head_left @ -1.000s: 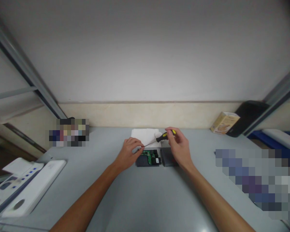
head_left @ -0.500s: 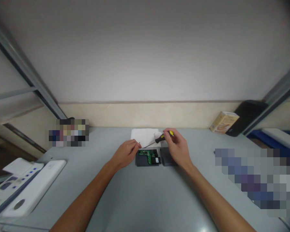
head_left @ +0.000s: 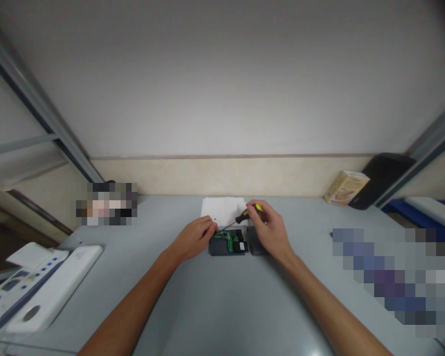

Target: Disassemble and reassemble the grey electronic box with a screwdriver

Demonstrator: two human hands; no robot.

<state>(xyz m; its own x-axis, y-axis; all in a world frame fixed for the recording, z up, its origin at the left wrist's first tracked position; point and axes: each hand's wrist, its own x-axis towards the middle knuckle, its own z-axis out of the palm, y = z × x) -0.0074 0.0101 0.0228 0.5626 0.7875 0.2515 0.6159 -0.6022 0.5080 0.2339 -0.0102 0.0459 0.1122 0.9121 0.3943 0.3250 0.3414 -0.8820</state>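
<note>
My right hand [head_left: 269, 225] is closed round a black and yellow screwdriver [head_left: 246, 213], whose thin shaft slants down to the left. Its tip reaches the upper left part of a green circuit board [head_left: 230, 237] in a dark grey case [head_left: 218, 246]. At the case's upper left corner is my left hand [head_left: 196, 237], fingers pinched close to the tip; what they hold, if anything, is too small to tell. A second dark grey piece [head_left: 255, 242] lies partly under my right hand. White paper [head_left: 222, 210] lies behind the board, with a small dark speck on it.
A white device [head_left: 59, 291] lies at the left. At the back right, a yellow box [head_left: 346, 188] stands by a black object [head_left: 381, 180]. Blurred-out items are at the back left and on the right. A wall rises behind the table [head_left: 215, 306].
The screwdriver tip has come down onto the board area, and my right hand has moved slightly left and lower. My left hand has shifted only a little.
</note>
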